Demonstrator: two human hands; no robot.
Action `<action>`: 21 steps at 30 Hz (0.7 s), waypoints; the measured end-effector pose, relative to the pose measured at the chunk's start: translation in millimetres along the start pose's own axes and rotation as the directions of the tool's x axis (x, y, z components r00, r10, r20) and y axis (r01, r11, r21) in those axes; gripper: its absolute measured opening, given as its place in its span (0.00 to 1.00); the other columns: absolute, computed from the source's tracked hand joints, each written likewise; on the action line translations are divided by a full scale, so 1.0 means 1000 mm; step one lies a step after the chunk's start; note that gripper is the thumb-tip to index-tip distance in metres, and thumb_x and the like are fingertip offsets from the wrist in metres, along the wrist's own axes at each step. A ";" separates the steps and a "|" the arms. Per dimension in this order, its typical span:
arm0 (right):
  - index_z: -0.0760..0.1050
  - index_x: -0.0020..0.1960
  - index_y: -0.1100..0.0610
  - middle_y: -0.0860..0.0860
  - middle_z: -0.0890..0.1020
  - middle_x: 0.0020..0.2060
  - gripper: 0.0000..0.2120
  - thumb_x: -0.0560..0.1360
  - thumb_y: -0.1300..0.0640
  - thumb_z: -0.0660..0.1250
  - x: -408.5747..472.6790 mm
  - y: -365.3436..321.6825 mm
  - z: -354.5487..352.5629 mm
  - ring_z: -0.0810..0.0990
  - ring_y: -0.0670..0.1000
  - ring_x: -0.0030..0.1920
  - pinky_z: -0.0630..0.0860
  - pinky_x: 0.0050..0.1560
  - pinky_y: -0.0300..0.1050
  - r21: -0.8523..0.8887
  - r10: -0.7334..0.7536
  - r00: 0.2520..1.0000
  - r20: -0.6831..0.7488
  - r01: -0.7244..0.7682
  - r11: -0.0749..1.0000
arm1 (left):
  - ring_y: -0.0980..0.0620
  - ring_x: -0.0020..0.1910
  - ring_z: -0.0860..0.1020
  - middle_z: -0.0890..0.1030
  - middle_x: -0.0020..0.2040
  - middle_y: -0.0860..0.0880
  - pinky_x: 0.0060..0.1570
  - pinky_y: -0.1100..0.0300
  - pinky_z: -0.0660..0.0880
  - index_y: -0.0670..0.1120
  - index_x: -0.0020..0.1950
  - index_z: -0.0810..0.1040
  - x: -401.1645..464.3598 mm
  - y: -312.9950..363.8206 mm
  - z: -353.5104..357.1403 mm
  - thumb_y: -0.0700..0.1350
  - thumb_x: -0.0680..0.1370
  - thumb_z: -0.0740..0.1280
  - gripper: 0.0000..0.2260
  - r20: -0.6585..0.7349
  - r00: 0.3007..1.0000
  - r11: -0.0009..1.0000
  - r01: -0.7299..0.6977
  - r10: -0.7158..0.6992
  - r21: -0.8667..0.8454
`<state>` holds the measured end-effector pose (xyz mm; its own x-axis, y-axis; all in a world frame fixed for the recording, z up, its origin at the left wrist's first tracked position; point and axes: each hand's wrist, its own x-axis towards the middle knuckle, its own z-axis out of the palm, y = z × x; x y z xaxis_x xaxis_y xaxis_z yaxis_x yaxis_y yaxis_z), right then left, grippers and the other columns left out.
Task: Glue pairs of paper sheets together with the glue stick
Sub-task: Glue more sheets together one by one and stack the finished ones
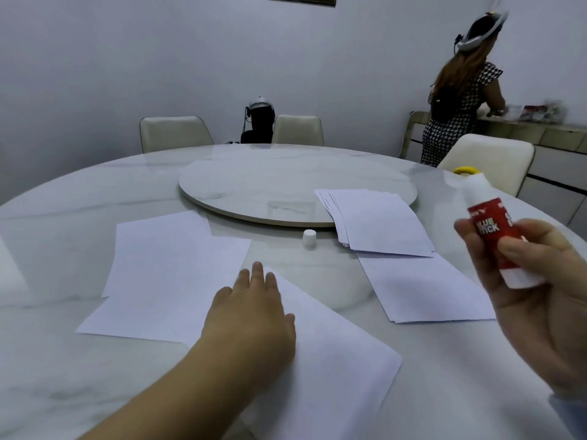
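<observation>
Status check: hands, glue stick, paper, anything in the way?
Left hand flat on near sheet. Right hand grips uncapped glue stick, raised. Cap stands on table, clear of the sheet.

Single head view, looking forward-down across table point(95, 392), hands close.

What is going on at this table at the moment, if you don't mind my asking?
A person is gluing paper sheets in pairs. The right hand holds the uncapped glue stick up off the table, while the left hand rests flat on the nearest sheet. The cap stands on the table, beside a stack of sheets. More sheets lie left and right.
</observation>
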<state>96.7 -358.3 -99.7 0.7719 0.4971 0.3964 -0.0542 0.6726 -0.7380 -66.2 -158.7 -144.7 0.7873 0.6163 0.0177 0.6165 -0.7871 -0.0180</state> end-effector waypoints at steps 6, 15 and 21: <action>0.78 0.57 0.58 0.50 0.86 0.46 0.18 0.66 0.64 0.68 0.052 0.036 0.031 0.84 0.44 0.43 0.80 0.41 0.37 -0.201 0.147 0.986 0.075 -0.130 0.971 | 0.76 0.61 0.26 0.34 0.69 0.72 0.56 0.79 0.27 0.70 0.72 0.45 -0.022 -0.030 -0.008 0.61 0.79 0.54 0.26 0.114 0.876 0.853 -0.414 0.468 -0.318; 0.77 0.47 0.52 0.46 0.82 0.40 0.12 0.67 0.59 0.77 0.101 0.129 0.052 0.81 0.48 0.42 0.73 0.37 0.38 -0.921 0.126 0.991 -0.032 -0.078 0.383 | 0.54 0.75 0.35 0.35 0.77 0.54 0.73 0.55 0.37 0.59 0.76 0.38 -0.023 0.000 0.020 0.65 0.78 0.47 0.31 0.027 0.997 0.980 -0.060 0.066 -0.191; 0.77 0.48 0.53 0.48 0.82 0.43 0.15 0.65 0.56 0.79 0.110 0.146 0.050 0.79 0.45 0.41 0.68 0.37 0.34 -0.963 0.120 0.992 -0.034 -0.065 0.261 | 0.55 0.75 0.34 0.34 0.76 0.54 0.72 0.55 0.34 0.59 0.76 0.37 -0.027 0.002 0.020 0.65 0.78 0.48 0.31 0.055 0.996 0.980 -0.055 0.066 -0.193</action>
<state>142.3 -177.8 -136.9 0.7807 0.5557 0.2860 0.5461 -0.3842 -0.7444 -86.3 -176.1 -165.2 0.8255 0.5631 -0.0390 0.5605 -0.8096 0.1743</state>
